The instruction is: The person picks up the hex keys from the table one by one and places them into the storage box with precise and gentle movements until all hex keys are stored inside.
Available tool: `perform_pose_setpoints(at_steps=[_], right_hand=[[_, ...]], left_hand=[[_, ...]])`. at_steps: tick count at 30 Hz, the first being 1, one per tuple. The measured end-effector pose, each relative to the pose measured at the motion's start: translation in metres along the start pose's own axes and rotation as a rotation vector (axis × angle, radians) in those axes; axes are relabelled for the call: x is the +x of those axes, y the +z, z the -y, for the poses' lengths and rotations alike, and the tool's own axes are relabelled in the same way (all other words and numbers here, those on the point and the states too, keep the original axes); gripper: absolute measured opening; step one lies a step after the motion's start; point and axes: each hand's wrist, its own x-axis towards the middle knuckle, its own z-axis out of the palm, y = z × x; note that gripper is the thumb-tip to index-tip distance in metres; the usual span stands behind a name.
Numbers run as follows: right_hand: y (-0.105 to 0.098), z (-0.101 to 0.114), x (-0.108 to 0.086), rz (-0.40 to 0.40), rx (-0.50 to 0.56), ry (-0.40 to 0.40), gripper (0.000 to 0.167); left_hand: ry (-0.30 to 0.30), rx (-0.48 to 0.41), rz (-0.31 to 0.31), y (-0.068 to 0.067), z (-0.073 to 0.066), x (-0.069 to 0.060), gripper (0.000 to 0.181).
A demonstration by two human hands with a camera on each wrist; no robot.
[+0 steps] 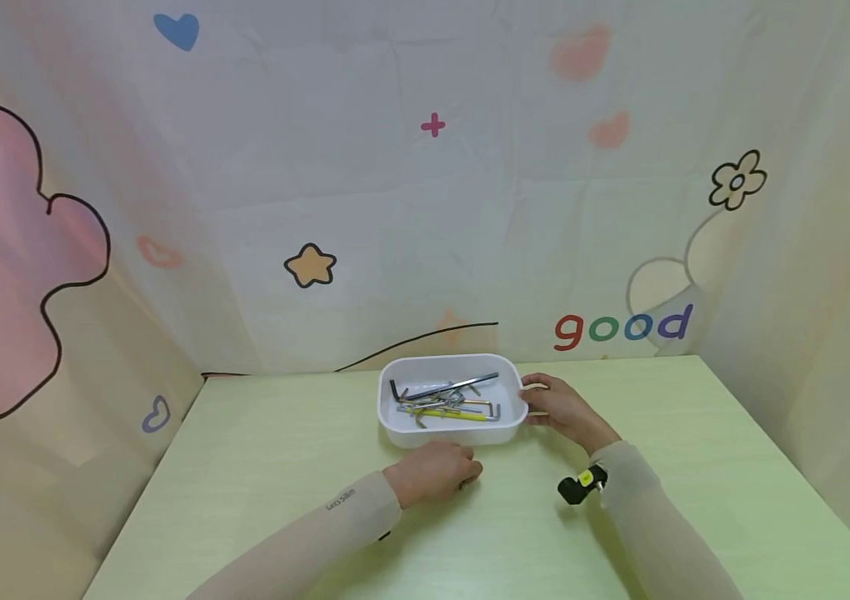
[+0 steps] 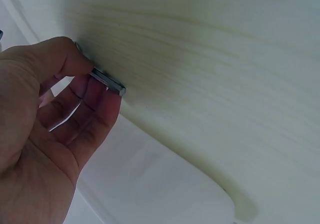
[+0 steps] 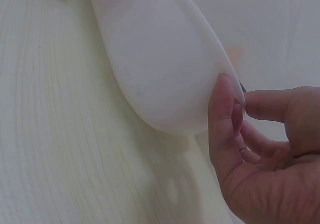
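A white plastic tray (image 1: 395,432) with rounded corners stands near the back of the table and holds a pile of hex keys (image 1: 455,404), most of them silver, one black and one with a yellow length. My right hand (image 1: 563,410) pinches the tray's right end, the thumb against the outer wall (image 3: 165,58) and a finger over the rim. In front of the tray, low over the table, my left hand (image 1: 436,473) pinches a grey metal hex key (image 2: 107,80) between thumb and fingertips. Only part of that key shows; the fingers hide the rest.
The pale wood-grain table (image 1: 282,467) reaches back to a printed cloth (image 1: 365,167) that hangs behind and at both sides. On the right wrist sits a small black device (image 1: 582,485) with a yellow mark, just above the tabletop.
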Motion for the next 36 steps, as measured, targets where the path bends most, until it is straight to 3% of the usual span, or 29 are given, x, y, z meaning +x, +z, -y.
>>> perform_pose_setpoints(at_steps=[12, 20, 29, 36], right_hand=[[0.000, 0.000, -0.003, -0.006, 0.002, 0.025, 0.043], [-0.001, -0.001, -0.003, 0.001, 0.008, 0.020, 0.043], [0.000, 0.001, -0.002, -0.006, 0.011, 0.017, 0.043], [0.001, 0.000, 0.000, 0.003, -0.006, 0.001, 0.042]], left_hand=[[-0.029, -0.104, 0.045, -0.004, -0.003, -0.003, 0.014], [0.010, -0.131, -0.030, -0.020, 0.000, -0.005, 0.019], [-0.029, -0.118, -0.048, -0.044, 0.006, -0.010, 0.020], [-0.050, -0.092, -0.102, -0.057, 0.019, -0.013, 0.021]])
